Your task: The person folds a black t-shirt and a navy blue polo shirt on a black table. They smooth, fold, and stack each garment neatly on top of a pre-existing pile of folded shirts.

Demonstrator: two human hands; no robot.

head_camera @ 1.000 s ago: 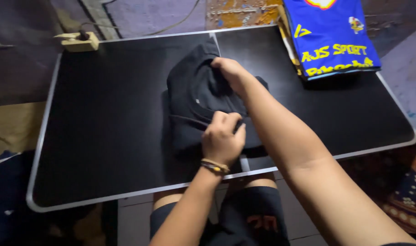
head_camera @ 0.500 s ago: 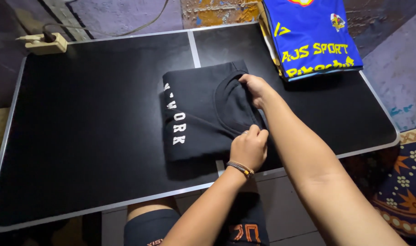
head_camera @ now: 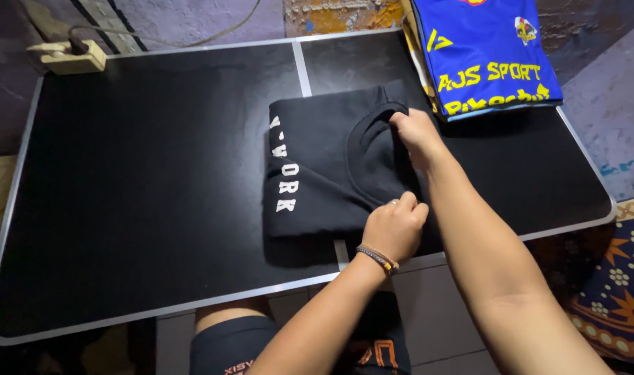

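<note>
Black folding table [head_camera: 150,194]: folded black shirt [head_camera: 324,173] lies near its centre, long axis front-to-back. Both hands pinch its right edge, left hand [head_camera: 394,229] at the near corner, right hand [head_camera: 417,135] at the collar.

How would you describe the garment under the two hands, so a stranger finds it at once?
Start at the black folding table. Near its middle seam lies a folded black shirt, held by both hands. Unlike the bright blue jersey at the far corner, it is dark with white letters.
</note>
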